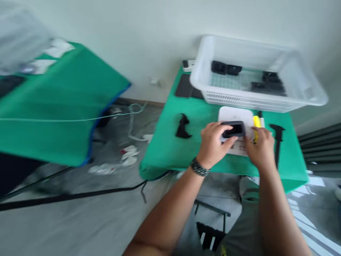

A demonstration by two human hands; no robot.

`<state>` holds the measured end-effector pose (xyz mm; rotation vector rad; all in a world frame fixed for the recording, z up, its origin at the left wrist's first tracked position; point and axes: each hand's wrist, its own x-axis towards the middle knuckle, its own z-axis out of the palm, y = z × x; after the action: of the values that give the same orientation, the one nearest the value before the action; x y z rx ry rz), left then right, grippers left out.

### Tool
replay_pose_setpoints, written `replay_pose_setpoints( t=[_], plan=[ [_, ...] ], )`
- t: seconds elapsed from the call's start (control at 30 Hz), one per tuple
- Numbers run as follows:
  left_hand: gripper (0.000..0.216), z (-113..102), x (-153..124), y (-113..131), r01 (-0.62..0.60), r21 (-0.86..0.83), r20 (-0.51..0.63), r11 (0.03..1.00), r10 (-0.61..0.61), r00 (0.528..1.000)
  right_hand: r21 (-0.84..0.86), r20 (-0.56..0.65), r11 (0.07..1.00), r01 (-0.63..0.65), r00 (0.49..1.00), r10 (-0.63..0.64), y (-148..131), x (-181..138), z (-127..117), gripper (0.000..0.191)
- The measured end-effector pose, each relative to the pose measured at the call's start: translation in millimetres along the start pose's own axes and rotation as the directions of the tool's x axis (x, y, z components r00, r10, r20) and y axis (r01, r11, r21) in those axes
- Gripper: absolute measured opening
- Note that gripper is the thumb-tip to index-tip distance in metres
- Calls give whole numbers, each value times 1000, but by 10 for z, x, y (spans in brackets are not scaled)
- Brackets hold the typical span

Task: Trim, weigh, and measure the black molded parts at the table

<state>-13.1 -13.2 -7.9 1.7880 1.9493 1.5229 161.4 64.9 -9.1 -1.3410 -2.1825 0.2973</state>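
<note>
My left hand (214, 144) grips a dark rounded rectangular part (233, 129) with a hollow middle, fingers wrapped round its left end. It is held just above a white flat pad (233, 115) on the green table (170, 145). My right hand (261, 149) is closed beside the part's right end, next to a yellow-handled tool (256, 124); whether it grips the tool or the part is blurred. A braided band sits on my left wrist.
A white plastic basket (255, 97) with several black parts stands at the table's back. A black part (182, 127) lies left of my hands and a black caliper-like tool (277, 140) lies at the right. Another green-covered table (61, 103) stands left; cables cross the floor.
</note>
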Motion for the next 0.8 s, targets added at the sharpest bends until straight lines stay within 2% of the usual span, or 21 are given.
replay_pose_setpoints(
  t=[0.17,0.37,0.53,0.67,0.8],
  plan=[
    [36,-3,-28,141,88,105,25,991,-91,996,-83,-17,996,13,1000,-15,69,-69,-11,61],
    [19,-164,-18,386,100,159,-60,982,-92,994,-93,26,996,-11,1000,14,165,-160,-26,61],
    [11,-221,-73,482,122,147,-75,982,-112,991,-102,70,994,-22,997,30,113,-250,-104,58],
    [8,-150,-170,415,56,95,-101,994,-47,994,-83,108,995,-47,993,56,50,-312,-174,54],
    [12,-97,-300,351,-41,73,-73,997,46,996,-75,141,996,-44,989,55,31,-352,-233,50]
  ],
)
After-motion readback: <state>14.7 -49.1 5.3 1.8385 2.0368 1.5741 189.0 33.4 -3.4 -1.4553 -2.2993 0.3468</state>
